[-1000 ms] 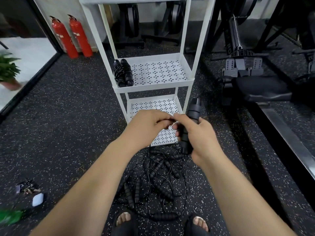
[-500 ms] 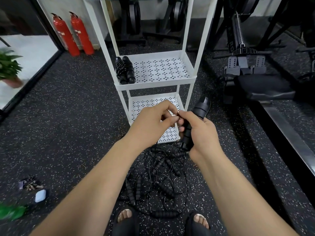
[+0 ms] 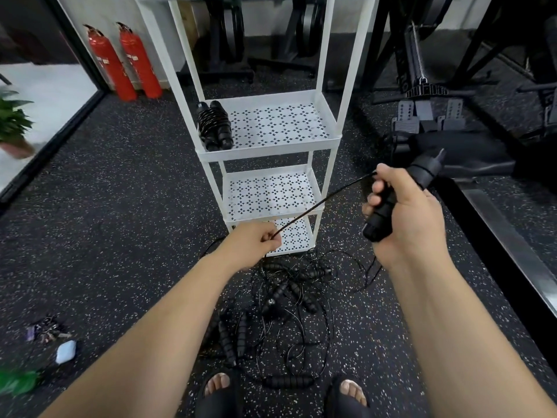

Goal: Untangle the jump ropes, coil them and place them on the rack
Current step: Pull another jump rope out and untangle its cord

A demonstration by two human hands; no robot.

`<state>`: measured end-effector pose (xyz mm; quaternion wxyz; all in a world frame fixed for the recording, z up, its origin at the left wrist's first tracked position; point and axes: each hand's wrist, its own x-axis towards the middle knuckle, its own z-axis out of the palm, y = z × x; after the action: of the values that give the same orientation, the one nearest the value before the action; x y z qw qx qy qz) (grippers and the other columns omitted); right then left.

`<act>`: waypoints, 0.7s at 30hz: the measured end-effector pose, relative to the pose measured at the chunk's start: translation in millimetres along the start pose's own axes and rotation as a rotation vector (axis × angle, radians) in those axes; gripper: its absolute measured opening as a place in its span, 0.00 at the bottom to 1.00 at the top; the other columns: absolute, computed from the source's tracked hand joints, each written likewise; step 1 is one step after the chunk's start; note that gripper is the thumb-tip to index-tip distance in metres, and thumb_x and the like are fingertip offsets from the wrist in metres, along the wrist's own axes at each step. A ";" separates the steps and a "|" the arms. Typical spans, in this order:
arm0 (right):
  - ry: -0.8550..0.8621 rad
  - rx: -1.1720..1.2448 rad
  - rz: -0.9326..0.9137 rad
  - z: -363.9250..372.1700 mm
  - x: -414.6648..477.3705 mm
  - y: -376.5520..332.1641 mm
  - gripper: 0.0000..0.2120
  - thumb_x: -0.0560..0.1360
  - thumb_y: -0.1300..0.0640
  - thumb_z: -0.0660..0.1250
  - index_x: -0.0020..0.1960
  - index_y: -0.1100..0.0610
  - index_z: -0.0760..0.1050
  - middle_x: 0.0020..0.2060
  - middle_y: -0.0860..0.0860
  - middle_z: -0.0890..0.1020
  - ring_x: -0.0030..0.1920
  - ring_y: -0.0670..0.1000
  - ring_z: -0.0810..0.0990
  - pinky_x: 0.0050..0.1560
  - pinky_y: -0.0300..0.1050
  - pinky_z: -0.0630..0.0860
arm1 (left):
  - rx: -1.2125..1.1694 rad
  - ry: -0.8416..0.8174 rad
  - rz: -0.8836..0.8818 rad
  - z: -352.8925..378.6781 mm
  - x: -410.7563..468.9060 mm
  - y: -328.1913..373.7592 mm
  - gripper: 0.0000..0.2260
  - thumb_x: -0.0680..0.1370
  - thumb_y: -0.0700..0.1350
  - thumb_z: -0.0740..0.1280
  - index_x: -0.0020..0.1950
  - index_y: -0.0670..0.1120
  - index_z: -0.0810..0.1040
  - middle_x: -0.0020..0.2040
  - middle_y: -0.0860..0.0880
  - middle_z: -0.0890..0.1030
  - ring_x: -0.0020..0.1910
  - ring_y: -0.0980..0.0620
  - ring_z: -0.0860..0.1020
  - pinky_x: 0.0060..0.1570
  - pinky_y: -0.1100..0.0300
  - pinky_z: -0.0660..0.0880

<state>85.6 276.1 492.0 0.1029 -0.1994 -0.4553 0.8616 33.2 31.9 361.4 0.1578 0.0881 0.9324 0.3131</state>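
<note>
Both hands were closed: the right hand [image 3: 404,212] gripped a black handle [image 3: 423,175], the left hand [image 3: 256,241] pinched its cord [image 3: 324,200]. Tangled jump ropes [image 3: 280,300] lay at six o'clock; the rack [image 3: 268,152] stood at twelve, holding one coiled rope [image 3: 214,126].

Tangled black jump ropes [image 3: 286,300] heaped before white rack [image 3: 265,153], coiled rope [image 3: 214,126] resting on it

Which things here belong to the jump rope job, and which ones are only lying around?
Job: handle in right hand, cord pinched by left hand, tangled ropes on floor, coiled rope on rack.
Lying about: two fire extinguishers, keys, small pale case, potted plant.
</note>
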 end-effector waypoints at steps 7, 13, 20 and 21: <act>0.012 0.028 -0.054 -9.6 7.7 -8.6 0.09 0.80 0.59 0.74 0.55 0.59 0.75 0.33 0.48 0.77 0.29 0.45 0.71 0.31 0.39 0.68 | 0.068 -0.002 -0.087 7.6 5.0 -29.5 0.04 0.84 0.52 0.70 0.53 0.54 0.84 0.47 0.52 0.84 0.43 0.49 0.80 0.47 0.55 0.77; -0.025 -0.008 0.017 -6.9 6.8 -5.1 0.07 0.79 0.59 0.75 0.56 0.57 0.80 0.35 0.50 0.81 0.30 0.46 0.73 0.31 0.38 0.70 | -0.012 0.070 -0.064 -7.9 5.4 -22.3 0.05 0.84 0.52 0.70 0.55 0.58 0.86 0.49 0.57 0.87 0.35 0.52 0.81 0.41 0.55 0.81; -0.135 -0.227 0.118 -3.4 3.1 13.9 0.10 0.78 0.60 0.76 0.58 0.60 0.79 0.39 0.55 0.85 0.32 0.49 0.76 0.32 0.41 0.72 | -0.104 0.168 0.067 -38.3 -7.4 24.7 0.07 0.85 0.52 0.69 0.55 0.56 0.86 0.43 0.51 0.87 0.22 0.59 0.65 0.24 0.66 0.65; -0.145 -0.238 0.134 -2.5 2.2 17.8 0.11 0.78 0.60 0.76 0.58 0.60 0.79 0.39 0.55 0.85 0.33 0.49 0.76 0.32 0.41 0.72 | -0.124 0.189 0.080 -43.0 -10.9 31.9 0.07 0.85 0.52 0.69 0.56 0.56 0.86 0.44 0.53 0.87 0.22 0.60 0.66 0.25 0.65 0.66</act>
<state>84.7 268.7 475.4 -0.0125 -0.1773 -0.5461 0.8187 30.5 30.3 415.9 0.0619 0.0852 0.9177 0.3831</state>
